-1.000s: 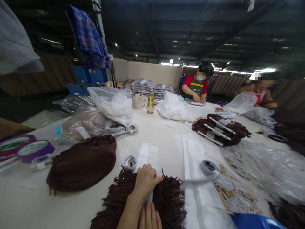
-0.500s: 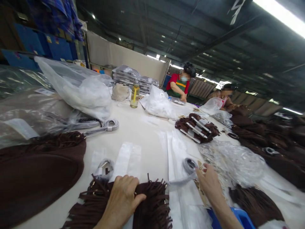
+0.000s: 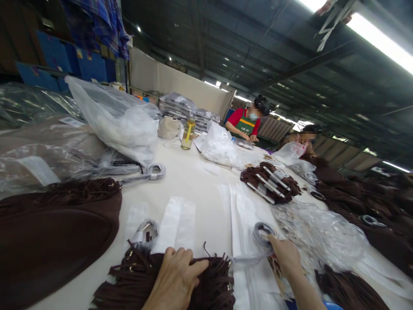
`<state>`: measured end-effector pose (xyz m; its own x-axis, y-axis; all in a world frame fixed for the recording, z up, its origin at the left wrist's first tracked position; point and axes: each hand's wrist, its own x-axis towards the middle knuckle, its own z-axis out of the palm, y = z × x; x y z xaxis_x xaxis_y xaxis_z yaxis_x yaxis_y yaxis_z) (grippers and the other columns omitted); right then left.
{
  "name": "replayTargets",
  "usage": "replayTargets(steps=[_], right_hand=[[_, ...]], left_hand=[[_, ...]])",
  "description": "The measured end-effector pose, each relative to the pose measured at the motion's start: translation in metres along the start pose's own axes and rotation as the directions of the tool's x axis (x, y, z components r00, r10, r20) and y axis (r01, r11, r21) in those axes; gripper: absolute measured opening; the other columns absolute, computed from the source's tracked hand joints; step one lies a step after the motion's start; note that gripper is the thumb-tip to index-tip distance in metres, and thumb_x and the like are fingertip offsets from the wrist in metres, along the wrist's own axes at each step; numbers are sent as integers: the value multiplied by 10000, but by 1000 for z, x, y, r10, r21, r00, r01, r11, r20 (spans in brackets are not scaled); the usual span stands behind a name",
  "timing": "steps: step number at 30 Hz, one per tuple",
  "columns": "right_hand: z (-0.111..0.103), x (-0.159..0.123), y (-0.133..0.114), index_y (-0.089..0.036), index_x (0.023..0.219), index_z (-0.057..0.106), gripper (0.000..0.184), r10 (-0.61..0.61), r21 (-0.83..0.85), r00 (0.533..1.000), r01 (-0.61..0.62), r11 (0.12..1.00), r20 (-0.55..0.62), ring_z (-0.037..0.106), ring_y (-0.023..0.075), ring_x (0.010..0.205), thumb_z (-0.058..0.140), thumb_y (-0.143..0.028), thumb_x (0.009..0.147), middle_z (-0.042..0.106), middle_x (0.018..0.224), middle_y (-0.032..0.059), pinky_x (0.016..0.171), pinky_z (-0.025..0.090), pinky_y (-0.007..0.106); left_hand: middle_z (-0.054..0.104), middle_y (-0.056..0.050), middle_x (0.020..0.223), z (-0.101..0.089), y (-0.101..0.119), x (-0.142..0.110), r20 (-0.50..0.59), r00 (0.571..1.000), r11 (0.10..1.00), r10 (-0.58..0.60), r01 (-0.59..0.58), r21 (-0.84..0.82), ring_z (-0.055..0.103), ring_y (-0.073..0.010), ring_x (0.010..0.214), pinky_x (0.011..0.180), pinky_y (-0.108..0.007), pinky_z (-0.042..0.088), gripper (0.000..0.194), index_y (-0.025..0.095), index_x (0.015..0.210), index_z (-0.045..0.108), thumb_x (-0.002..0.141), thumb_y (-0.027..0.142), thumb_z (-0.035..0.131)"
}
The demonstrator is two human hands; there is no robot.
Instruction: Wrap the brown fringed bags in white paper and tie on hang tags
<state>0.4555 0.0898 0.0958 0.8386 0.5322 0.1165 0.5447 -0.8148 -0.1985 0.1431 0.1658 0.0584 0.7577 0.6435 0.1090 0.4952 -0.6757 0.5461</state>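
Note:
My left hand lies on a dark brown fringed bag, its fingers curled over the top edge. My right hand is closed at the near right edge of a coil of grey cord, with the fingertips touching it; the other fingers are hidden. White plastic sleeves lie under the coil. A second coil in clear plastic sits just beyond the fringed bag, beside a folded white strip. A larger brown bag rests at the left.
Bundled brown fringe and crumpled clear plastic lie at the right. A bottle and a white plastic bag stand farther back. Two people work across the table. Brown fringe strands lie at lower right.
My right hand has closed from spread fingers and moved onto the coil's edge. My left hand's fingers have shifted slightly on the fringed bag. The view has tilted a little.

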Motion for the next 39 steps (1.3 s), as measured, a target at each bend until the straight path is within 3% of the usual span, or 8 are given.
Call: replayTargets(steps=[7,11,13,17,23,28,35,39], right_hand=[[-29,-27,-45,-151,1020,525,411,-73,206,969,123,971,-235,585,259,798,389,-445,767,629,892,117,697,420,343],[-22,-45,-102,-163,982,504,364,-370,581,897,439,685,-241,555,187,711,410,-460,795,595,824,67,658,438,295],[-12,-54,-128,-170,946,524,271,-610,654,789,499,568,-73,528,148,640,426,-385,813,586,756,32,598,429,252],[6,-65,-155,-179,890,563,154,-865,623,461,623,474,198,500,119,607,462,-248,795,576,697,-3,565,392,219],[17,-62,-157,-159,871,594,158,-873,588,383,646,487,303,527,122,624,487,-201,763,607,704,11,578,388,218],[20,-63,-156,-137,874,652,196,-888,658,296,597,459,352,514,109,583,557,-201,715,620,670,5,545,381,202],[11,-63,-184,-111,813,707,232,-802,784,-85,293,547,592,486,69,569,701,-140,582,597,635,-42,543,399,157],[10,-65,-209,-117,724,677,152,-721,738,-243,429,521,649,470,44,528,684,-43,592,534,555,-97,502,375,123]], left_hand=[[528,-3,769,2,2,-2,-61,993,995,104,-104,-1,475,-169,759,693,-330,269,386,424,950,630,765,91,566],[545,0,837,-13,11,-1,-53,988,988,144,-147,-44,501,-175,818,757,-344,302,252,405,857,669,722,193,685],[564,6,881,-16,12,-1,-83,975,977,206,-210,-40,519,-179,843,783,-345,319,263,411,865,669,674,248,745],[617,9,891,-14,8,-2,-209,935,940,287,-316,-125,568,-163,806,741,-294,363,231,329,901,654,686,313,737],[588,6,659,-11,-2,-2,-416,908,998,-58,53,-26,539,-181,628,643,-332,340,88,189,726,529,811,169,530],[521,4,581,-17,-3,-1,-533,842,995,85,-47,85,488,-164,573,573,-302,307,237,184,607,459,837,184,517],[492,10,538,-29,2,-3,-615,750,970,242,-178,165,462,-138,535,550,-283,311,228,177,602,474,816,135,543],[459,29,484,-35,2,-2,-621,722,948,303,-166,270,453,-114,477,505,-267,301,280,186,561,460,829,143,530]])
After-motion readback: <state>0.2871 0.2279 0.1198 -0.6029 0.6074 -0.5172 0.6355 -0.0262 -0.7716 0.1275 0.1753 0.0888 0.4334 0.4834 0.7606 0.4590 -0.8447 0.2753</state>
